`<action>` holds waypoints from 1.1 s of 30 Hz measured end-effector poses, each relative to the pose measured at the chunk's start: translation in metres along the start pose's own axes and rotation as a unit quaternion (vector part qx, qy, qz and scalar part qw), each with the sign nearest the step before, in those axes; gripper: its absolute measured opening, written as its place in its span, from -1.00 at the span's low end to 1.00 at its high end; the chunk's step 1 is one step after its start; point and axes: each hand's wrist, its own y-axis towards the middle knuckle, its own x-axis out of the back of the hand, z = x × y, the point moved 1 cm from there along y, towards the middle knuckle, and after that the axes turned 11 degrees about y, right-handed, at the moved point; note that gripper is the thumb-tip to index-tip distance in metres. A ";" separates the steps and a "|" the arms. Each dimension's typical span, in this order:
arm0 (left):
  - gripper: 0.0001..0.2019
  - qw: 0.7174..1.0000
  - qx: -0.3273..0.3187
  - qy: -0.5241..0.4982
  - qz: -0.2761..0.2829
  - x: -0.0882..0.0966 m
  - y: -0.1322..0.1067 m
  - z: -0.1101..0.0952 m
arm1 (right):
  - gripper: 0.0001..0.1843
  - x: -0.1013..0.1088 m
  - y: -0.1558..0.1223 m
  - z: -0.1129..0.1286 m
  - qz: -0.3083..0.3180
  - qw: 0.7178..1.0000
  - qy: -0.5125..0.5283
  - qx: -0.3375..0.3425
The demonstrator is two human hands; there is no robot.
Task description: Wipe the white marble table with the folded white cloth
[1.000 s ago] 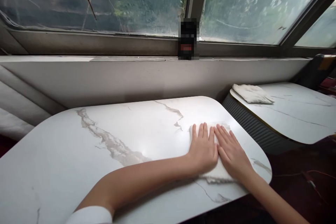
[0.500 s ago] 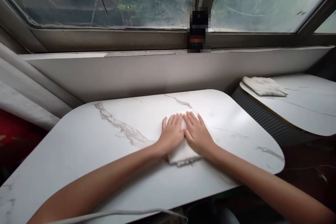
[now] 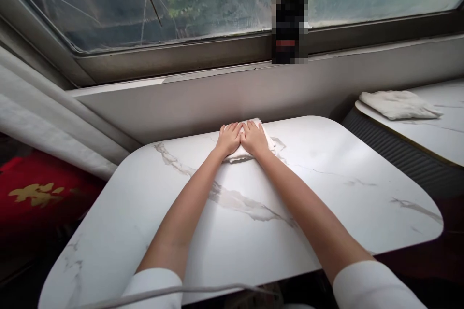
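Observation:
A folded white cloth (image 3: 239, 155) lies on the white marble-patterned table (image 3: 333, 149), at the far edge by the wall. My left hand (image 3: 229, 140) presses flat on its left part, fingers stretched forward. Beside it, my right hand (image 3: 255, 139) rests flat on the cloth's right part, its fingers also extended. The thumbs meet or nearly meet in the middle. Both arms reach straight out across the tabletop. Much of the cloth is hidden beneath the palms.
Another folded white cloth (image 3: 400, 105) lies on a second table (image 3: 451, 133) at the right. A window ledge (image 3: 203, 75) runs behind, with a blurred dark object (image 3: 289, 29) on it. White curtain (image 3: 47, 111) and red fabric (image 3: 54, 193) are at left; a pale cable (image 3: 213, 288) crosses the front.
Both hands have moved away from me, taking the cloth from the table's middle to its far edge. The camera view has tilted and shifted.

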 end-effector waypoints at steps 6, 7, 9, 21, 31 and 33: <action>-0.53 1.000 -0.021 0.001 0.004 0.012 -0.064 -0.021 | -0.41 0.011 -0.064 0.013 0.052 0.998 -0.018 0.017; -0.52 0.999 -0.040 -0.005 0.004 0.016 -0.082 -0.024 | -0.40 0.015 -0.084 0.017 0.068 0.997 -0.019 0.018; -0.52 0.996 -0.085 -0.021 0.007 0.027 -0.122 -0.028 | -0.36 0.023 -0.130 0.027 0.114 0.993 -0.014 0.031; -0.47 0.995 0.010 -0.029 0.097 0.049 -0.212 0.011 | -0.27 0.012 -0.153 0.082 0.190 0.959 0.031 0.206; -0.51 0.991 0.129 -0.026 0.011 0.018 -0.117 0.138 | -0.33 -0.072 -0.020 0.136 0.090 0.977 0.039 0.188; -0.53 0.993 0.112 -0.023 0.000 0.014 -0.108 0.154 | -0.32 -0.079 -0.007 0.145 0.082 0.981 0.041 0.170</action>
